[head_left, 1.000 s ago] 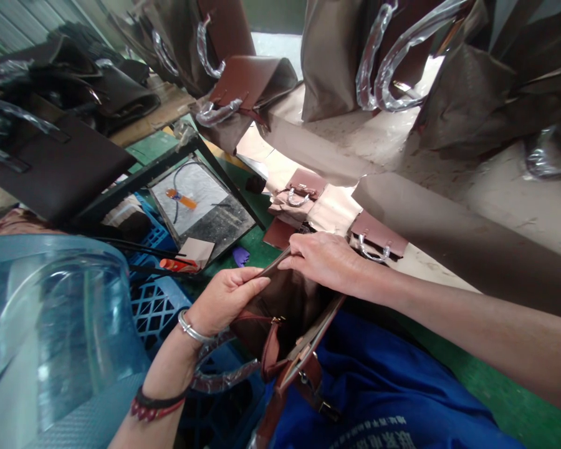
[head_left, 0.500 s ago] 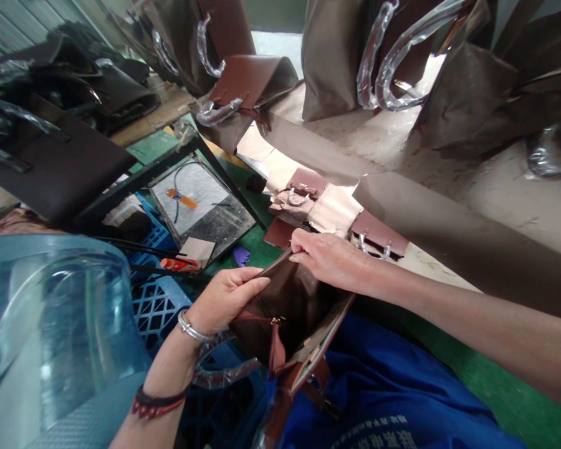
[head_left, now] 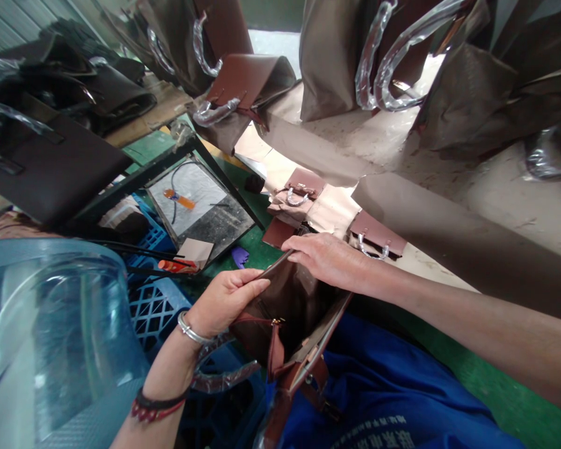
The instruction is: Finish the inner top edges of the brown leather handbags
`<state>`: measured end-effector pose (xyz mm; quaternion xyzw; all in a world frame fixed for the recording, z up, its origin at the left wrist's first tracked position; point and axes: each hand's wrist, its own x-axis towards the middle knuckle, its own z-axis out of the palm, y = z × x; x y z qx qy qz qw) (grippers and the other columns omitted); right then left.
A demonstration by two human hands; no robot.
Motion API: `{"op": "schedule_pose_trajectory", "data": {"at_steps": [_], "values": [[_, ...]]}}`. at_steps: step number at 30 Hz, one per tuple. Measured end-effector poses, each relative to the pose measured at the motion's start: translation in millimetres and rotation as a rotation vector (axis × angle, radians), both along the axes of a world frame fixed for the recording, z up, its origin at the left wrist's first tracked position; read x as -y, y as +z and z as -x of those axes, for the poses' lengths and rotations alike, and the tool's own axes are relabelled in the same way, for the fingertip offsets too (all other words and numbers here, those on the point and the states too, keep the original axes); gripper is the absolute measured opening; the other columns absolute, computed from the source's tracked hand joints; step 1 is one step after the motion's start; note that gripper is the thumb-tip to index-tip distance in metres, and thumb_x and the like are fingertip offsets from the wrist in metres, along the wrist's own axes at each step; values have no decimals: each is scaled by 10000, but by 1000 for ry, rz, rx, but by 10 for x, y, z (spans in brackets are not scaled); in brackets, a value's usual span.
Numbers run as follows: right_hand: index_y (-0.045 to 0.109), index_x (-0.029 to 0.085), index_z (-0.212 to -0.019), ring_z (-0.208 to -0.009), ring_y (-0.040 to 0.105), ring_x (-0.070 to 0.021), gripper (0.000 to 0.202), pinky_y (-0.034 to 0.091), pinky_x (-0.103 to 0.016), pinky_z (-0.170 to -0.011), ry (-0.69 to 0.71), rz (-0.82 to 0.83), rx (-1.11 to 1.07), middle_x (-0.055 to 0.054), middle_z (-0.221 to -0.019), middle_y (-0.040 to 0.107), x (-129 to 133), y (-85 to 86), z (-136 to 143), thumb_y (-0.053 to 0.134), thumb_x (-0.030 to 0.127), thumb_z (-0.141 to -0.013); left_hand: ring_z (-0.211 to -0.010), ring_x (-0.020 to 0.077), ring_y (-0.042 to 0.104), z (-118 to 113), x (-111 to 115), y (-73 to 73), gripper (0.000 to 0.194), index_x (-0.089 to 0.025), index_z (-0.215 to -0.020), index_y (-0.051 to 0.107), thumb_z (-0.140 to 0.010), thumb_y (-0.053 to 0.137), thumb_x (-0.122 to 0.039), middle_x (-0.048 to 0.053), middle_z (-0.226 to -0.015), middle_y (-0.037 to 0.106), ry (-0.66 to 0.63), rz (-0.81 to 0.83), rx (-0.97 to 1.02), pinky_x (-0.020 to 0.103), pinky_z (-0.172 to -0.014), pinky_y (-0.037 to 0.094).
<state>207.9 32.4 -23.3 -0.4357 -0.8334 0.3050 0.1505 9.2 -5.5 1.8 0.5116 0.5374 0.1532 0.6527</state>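
A brown handbag [head_left: 285,293] lies open across my lap, its dark lining and a zip with a reddish-brown end tab [head_left: 275,349] showing inside. My left hand [head_left: 231,296] grips the upper rim, thumb on the inner side and fingers hidden behind. Farther along the same rim, my right hand [head_left: 320,255] pinches the edge near the corner with its fingers bent over it. A plastic-wrapped handle [head_left: 227,377] of the bag sticks out below my left wrist. The blue apron [head_left: 383,386] is under the bag.
Blue crates [head_left: 154,305] and a large translucent blue tub [head_left: 51,324] stand at left. Behind them is a dark-framed stand [head_left: 215,218] with an orange object [head_left: 180,198]. More brown bags [head_left: 327,62] with wrapped handles sit on the bench ahead; dark bags [head_left: 60,156] lie at left.
My right hand has slid slightly left and down along the bag's rim, its fingers now flatter over the edge. My left hand keeps its hold, and the view has shifted slightly.
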Motion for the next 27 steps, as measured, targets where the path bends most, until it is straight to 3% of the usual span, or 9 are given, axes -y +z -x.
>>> {"op": "schedule_pose_trajectory", "data": {"at_steps": [8, 18, 27], "values": [[591, 196, -964, -778, 557, -144, 207, 364, -222, -682, 25, 8, -28, -41, -861, 628, -15, 18, -20, 430, 200, -835, -734, 121, 570, 30, -7, -14, 274, -168, -993, 604, -759, 542, -298, 1, -811, 666, -8, 5, -1, 194, -666, 436], [590, 191, -839, -751, 549, -127, 165, 350, -210, -668, 14, 28, -50, -18, -802, 623, -33, 2, -10, 430, 233, -832, -758, 155, 584, -4, -7, 1, 299, -158, -997, 602, -747, 550, -313, 21, -817, 668, -4, 23, 9, 246, -710, 458], [541, 170, -752, -720, 535, -127, 154, 332, -209, -630, 53, 30, 43, -29, -768, 603, -43, 98, 0, 427, 241, -827, -739, 156, 562, 23, 24, 76, 317, -142, -910, 604, -774, 474, -396, 18, -782, 635, -80, -64, -136, 232, -661, 451]]}}
